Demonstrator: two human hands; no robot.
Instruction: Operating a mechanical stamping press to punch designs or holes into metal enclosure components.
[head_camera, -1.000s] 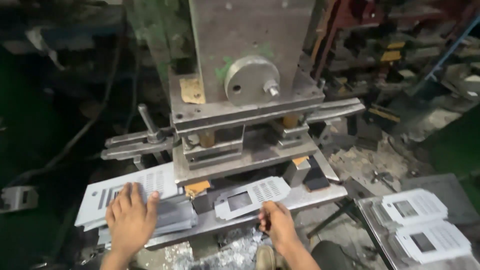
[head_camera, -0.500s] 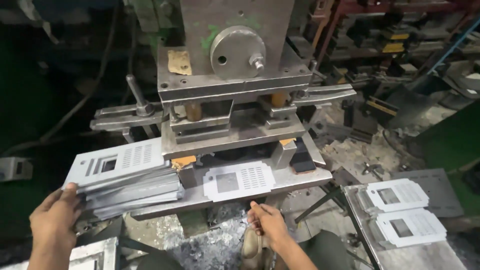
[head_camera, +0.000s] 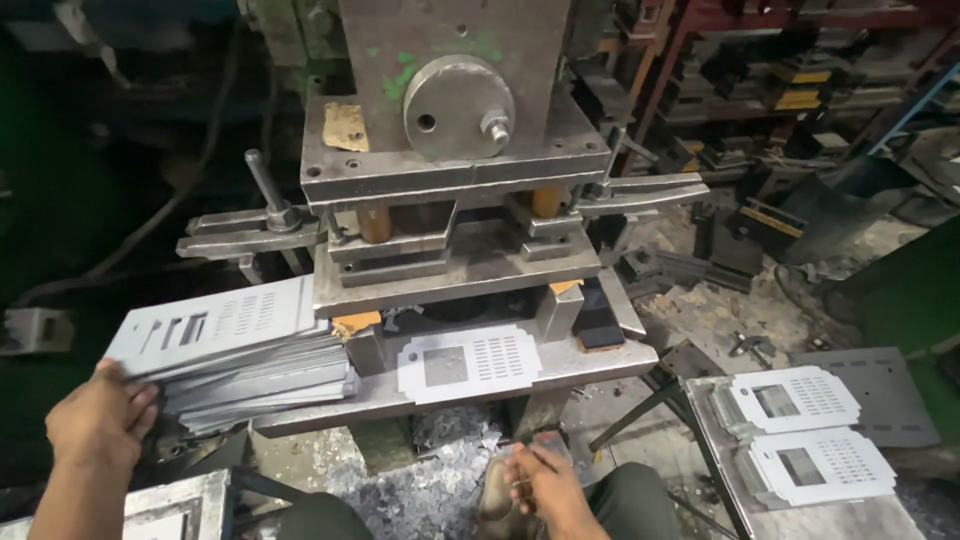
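Left hand (head_camera: 100, 420): fingers curled on the near edge of a stack of perforated metal sheets (head_camera: 235, 355). Right hand (head_camera: 545, 485): low, closed around a thin rod (head_camera: 530, 452). Hands well apart. Between and beyond them: one punched plate (head_camera: 465, 362) on the press bed (head_camera: 600, 368). Above: press ram (head_camera: 455, 90). Right of right hand: finished plates (head_camera: 800, 430) on a counter (head_camera: 840, 515).
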